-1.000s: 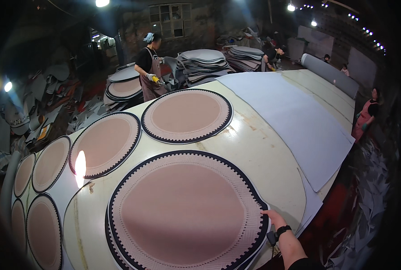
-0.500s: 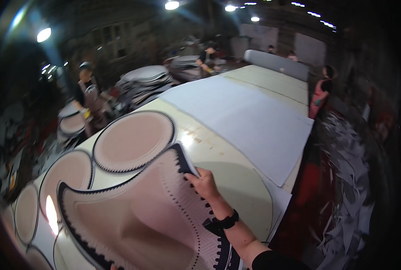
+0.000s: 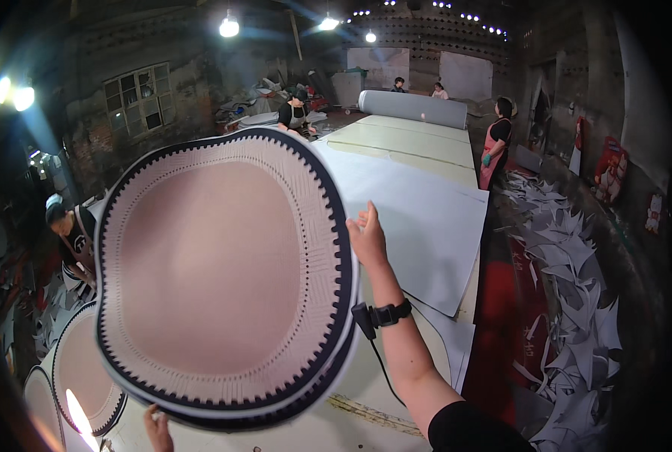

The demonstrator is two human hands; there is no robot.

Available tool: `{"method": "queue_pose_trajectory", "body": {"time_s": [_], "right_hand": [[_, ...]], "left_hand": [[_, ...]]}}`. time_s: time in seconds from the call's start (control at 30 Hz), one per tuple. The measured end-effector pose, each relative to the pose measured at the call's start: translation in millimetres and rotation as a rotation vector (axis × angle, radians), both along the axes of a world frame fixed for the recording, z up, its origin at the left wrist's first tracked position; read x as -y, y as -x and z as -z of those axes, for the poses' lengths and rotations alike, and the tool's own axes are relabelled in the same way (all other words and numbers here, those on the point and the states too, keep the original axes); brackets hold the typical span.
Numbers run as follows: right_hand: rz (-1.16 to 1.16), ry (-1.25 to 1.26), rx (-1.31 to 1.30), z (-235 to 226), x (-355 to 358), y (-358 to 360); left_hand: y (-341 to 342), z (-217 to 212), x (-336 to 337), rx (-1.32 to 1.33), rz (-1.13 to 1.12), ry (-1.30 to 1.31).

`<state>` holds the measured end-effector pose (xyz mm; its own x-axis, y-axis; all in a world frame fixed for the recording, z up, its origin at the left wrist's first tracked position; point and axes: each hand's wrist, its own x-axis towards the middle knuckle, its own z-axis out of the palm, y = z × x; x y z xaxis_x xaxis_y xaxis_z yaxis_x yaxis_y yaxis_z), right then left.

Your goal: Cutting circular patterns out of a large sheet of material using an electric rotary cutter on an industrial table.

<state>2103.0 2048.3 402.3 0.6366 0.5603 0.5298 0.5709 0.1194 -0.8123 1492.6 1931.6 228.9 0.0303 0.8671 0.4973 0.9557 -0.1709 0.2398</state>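
Note:
A large round mat (image 3: 211,264), pink-beige with a dark toothed border, stands tilted up in front of me, above the table. Behind its lower right rim shows the edge of at least one more mat (image 3: 306,407). My right hand (image 3: 368,235) is beside its right rim, fingers stretched and apart; whether the thumb side touches the rim I cannot tell. Just at the lower left rim is my left hand (image 3: 157,429), partly cut by the picture's lower edge, its fingers apart and not wrapped round the mat. A dark band with a cable (image 3: 387,315) circles my right wrist.
More round mats (image 3: 87,369) lie at the table's left. White sheet material (image 3: 426,218) covers the pale table, with a grey roll (image 3: 415,109) at its far end. Offcuts (image 3: 569,301) heap along the right. Co-workers stand at left (image 3: 76,233), far side (image 3: 294,113) and right (image 3: 495,143).
The mat has risen from a sagging, bent position to a tilted, nearly flat face toward me. My right hand has let go of its rim. The view has lifted and shifted.

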Motion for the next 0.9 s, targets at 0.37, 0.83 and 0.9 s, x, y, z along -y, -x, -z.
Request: {"method": "queue_pose_trajectory", "body": {"time_s": [0.37, 0.83, 0.9], "right_hand": [[-0.714, 0.828, 0.180, 235.6, 171.0, 55.3], [-1.524, 1.147, 0.626, 290.1, 382.1, 215.2], [-1.734, 1.133, 0.592, 278.4, 433.1, 254.2]], "left_hand": [[-33.7, 171.7, 317.3, 0.502, -0.470, 0.945], [-129.8, 193.8, 797.2, 1.243, -1.464, 0.999], [-128.7, 210.7, 875.4, 0.719, -0.968, 1.145]]}}
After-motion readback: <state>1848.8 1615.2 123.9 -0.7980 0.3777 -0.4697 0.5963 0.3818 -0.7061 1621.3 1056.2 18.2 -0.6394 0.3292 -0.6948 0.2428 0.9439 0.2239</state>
